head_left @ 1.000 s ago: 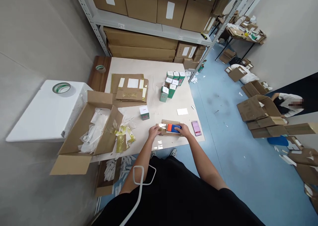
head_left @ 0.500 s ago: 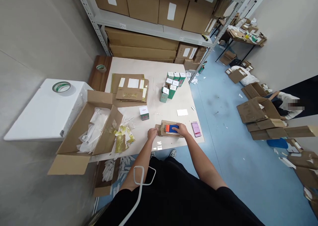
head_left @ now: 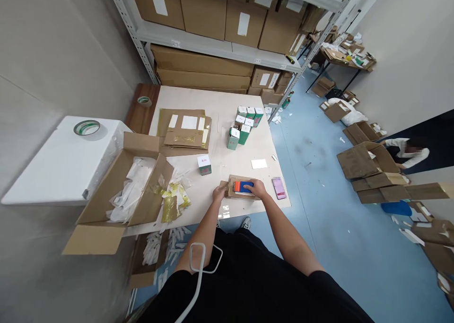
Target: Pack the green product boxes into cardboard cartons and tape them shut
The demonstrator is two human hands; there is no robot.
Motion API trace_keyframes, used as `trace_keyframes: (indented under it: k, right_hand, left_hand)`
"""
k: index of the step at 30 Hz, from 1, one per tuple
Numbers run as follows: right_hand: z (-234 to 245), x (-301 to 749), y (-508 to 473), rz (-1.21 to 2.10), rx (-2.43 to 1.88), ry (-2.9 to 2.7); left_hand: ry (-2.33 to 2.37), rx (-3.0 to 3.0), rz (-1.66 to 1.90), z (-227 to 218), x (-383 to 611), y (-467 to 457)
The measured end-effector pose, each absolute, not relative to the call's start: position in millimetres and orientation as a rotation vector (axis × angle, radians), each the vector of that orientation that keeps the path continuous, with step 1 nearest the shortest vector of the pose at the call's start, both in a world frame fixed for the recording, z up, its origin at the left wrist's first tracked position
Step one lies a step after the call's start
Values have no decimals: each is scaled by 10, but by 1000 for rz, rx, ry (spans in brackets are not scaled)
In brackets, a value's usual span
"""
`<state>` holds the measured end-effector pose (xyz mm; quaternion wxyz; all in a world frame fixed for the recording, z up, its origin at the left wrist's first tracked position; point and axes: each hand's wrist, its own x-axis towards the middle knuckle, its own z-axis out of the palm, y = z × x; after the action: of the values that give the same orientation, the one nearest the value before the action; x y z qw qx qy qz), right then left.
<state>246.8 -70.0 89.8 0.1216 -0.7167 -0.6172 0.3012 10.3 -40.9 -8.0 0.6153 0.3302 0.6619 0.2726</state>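
A small flat cardboard box (head_left: 232, 194) lies near the front edge of the table. My right hand (head_left: 258, 188) is closed around a blue-and-orange hand tool (head_left: 244, 187), which rests on top of the box; its exact kind I cannot make out. At the box's left end, my left hand (head_left: 219, 193) grips a cardboard flap (head_left: 223, 186). To the right of my right hand lies a pink-purple pad (head_left: 279, 187). A white label (head_left: 258, 163) lies flat behind the box.
Several green-and-white small boxes (head_left: 244, 133) stand toward the back right, one more (head_left: 204, 164) nearer. Flattened cardboard (head_left: 186, 131) lies at left. An open carton (head_left: 95, 238) with white packing and crumpled tape (head_left: 170, 207) flank the left edge. A shelf (head_left: 213, 42) rises behind.
The view has shifted slightly. My hands keep their grip on the flap and the tool, with hardly any movement. In the background, a person's arm beside the cartons has changed position.
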Motion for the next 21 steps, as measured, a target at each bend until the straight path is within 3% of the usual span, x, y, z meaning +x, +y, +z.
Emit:
trace_keyframes:
  k: [12, 21]
  right_hand:
    - [940, 2455, -676, 893, -2103, -1808]
    - [1090, 2388, -651, 918, -2193, -1839]
  left_hand:
    - [1511, 978, 761, 14, 0, -299]
    - [1265, 1253, 476, 5, 36, -367]
